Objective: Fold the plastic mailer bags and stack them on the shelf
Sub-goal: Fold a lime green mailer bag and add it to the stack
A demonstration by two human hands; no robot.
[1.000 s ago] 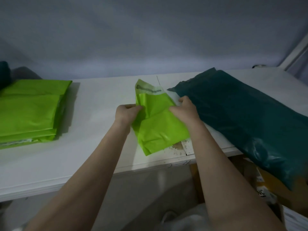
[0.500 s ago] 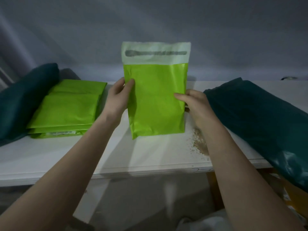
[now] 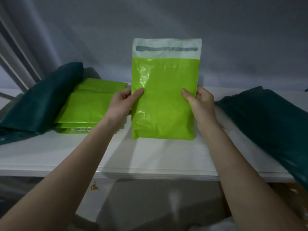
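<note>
A lime-green plastic mailer bag (image 3: pixel 164 100) with a white adhesive flap on top is held upright above the white shelf (image 3: pixel 150 157). My left hand (image 3: pixel 123 104) pinches its left edge, thumb on the front. My right hand (image 3: pixel 200 102) pinches its right edge the same way. A stack of folded lime-green mailers (image 3: pixel 90 105) lies on the shelf to the left, just behind my left hand.
A dark teal pile of bags (image 3: pixel 38 99) lies at the far left, partly against the green stack. Another dark teal pile (image 3: pixel 270 120) covers the shelf's right end and hangs over its front edge. A grey wall stands behind the shelf.
The green mailer went from lying crumpled on the shelf to being held upright and flat in both hands. My view has shifted left, bringing the green stack closer.
</note>
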